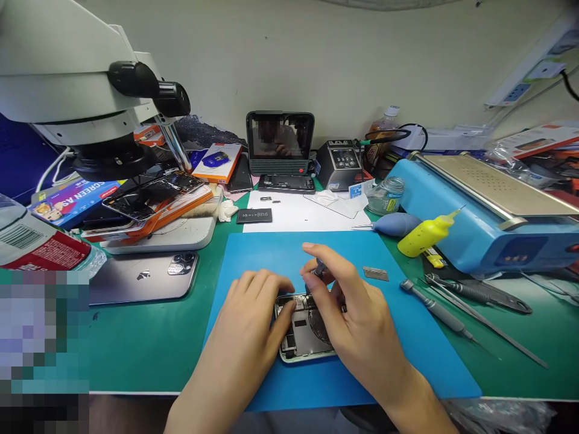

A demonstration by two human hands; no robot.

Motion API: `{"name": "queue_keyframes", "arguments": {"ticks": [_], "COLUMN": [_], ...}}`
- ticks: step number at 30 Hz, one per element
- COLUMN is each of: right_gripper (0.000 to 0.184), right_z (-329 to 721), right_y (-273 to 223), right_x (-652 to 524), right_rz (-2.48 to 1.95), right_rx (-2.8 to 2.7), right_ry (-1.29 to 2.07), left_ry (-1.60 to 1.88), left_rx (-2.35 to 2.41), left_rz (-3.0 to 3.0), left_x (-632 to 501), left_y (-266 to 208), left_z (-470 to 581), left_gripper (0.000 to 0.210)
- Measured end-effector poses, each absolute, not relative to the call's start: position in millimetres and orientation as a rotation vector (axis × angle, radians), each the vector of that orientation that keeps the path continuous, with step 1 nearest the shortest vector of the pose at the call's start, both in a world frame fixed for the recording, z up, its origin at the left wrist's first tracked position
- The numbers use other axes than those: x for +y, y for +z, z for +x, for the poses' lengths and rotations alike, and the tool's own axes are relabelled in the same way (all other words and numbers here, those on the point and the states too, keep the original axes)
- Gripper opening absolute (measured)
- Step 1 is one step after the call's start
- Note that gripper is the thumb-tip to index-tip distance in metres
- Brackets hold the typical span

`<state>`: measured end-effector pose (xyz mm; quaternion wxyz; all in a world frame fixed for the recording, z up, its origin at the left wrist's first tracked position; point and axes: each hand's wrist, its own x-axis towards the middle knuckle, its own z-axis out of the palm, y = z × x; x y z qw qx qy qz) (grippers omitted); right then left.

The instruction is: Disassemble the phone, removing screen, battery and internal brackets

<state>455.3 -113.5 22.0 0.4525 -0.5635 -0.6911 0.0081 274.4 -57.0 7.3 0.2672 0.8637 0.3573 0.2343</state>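
Observation:
An opened phone (301, 340) with a pale frame lies on the blue mat (380, 374), its inner parts showing and a round dark coil near its middle. My left hand (248, 319) rests over the phone's left end, fingers curled at the far edge and thumb on the inside, gripping it. Above the phone, my right hand (357, 301) is closed in a pinch around a small dark piece (320, 269); its kind is not clear. The hand hides the phone's right end. A small grey metal plate (375, 274) lies to the right.
A black battery (254, 216) lies on white paper behind the mat. At left are a phone (145, 277), a bottle (40, 241) and a microscope (113, 120). To the right lie a screwdriver (436, 310), tweezers (488, 322), a yellow bottle (425, 235) and a blue heating plate (479, 223).

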Motion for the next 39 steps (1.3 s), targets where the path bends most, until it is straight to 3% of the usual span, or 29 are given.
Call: {"name": "queue_keyframes", "arguments": {"ticks": [13,32,39], "right_gripper": [0.051,0.047,0.046], "right_z": [456.9,452.7,452.4], "right_y": [23.2,18.4,15.5], "right_x": [-114.5,-115.1,-115.6], "right_rz": [-1.457,-1.525,-1.472], "right_rx": [-1.647,-1.523,-1.297], "right_ry": [0.195,0.033,0.156], "left_ry": [0.573,0.591,0.606], "left_rx": [0.975,0.947,0.956], "left_rz": [2.354,2.385,2.390], "left_x": [-59.4,-57.5,-57.6], "left_y": [10.4,12.8,11.3], "left_z": [272.3,271.1,271.6], "left_gripper": [0.011,0.009,0.009]}}
